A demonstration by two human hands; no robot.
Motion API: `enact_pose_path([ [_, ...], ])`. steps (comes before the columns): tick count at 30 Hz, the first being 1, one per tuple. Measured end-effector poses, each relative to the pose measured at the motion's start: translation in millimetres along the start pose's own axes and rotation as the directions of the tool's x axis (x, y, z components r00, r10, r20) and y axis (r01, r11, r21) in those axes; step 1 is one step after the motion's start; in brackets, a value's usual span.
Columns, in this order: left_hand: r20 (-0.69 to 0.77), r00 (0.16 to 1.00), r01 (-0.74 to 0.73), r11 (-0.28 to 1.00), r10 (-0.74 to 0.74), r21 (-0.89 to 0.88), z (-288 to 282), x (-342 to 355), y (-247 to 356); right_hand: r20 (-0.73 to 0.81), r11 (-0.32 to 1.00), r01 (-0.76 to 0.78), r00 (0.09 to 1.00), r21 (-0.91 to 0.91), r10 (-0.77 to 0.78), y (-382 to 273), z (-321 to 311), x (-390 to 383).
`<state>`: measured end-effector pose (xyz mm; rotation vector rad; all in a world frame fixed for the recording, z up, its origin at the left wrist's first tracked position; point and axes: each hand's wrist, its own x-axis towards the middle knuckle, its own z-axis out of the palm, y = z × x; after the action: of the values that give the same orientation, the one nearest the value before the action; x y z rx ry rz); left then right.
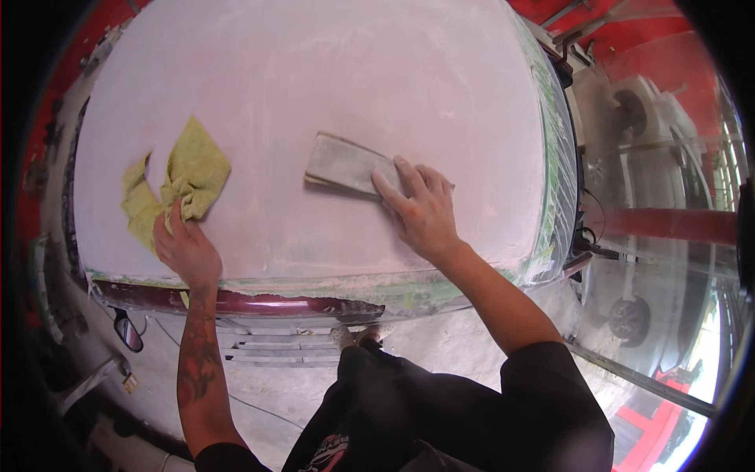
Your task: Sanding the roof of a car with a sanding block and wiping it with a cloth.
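A wide car panel (pixel 314 86), coated in a pale pinkish, dusty layer, lies in front of me. My right hand (pixel 421 206) grips the right end of a long grey sanding block (pixel 346 164), which rests on the panel slightly tilted down to the right. Over on the left, my left hand (pixel 187 248) pinches the gathered middle of a yellow-green cloth (pixel 197 161). Two flaps of the cloth spread out on the panel beyond my fingers.
Green masking tape and plastic film (pixel 557 189) run along the panel's right edge. A dark red trim strip (pixel 291 305) borders the near edge. A side mirror (pixel 127 330) juts out at the left. Behind a transparent sheet on the right stands another car (pixel 657 157).
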<state>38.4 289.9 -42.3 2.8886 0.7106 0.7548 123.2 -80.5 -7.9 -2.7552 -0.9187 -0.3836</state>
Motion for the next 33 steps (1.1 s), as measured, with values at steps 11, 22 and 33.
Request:
enact_pose_path([
  [11, -0.010, 1.000, -0.008, 0.999, 0.007, -0.032, -5.6, 4.6, 7.2, -0.141, 0.956, -0.248, 0.964, -0.158, 0.226, 122.7, 23.5, 147.1],
  [22, 0.045, 0.998, 0.040, 0.999, -0.039, -0.011, -14.5, 4.5, 1.2, -0.104, 0.999, 0.020, 0.994, -0.044, -0.024, 82.7, 1.4, 57.8],
  [33, 0.034, 0.999, 0.025, 0.999, -0.023, -0.032, -6.8, 4.0, -4.4, -0.134, 0.994, -0.090, 0.986, 0.060, 0.098, 105.8, -3.7, 2.8],
])
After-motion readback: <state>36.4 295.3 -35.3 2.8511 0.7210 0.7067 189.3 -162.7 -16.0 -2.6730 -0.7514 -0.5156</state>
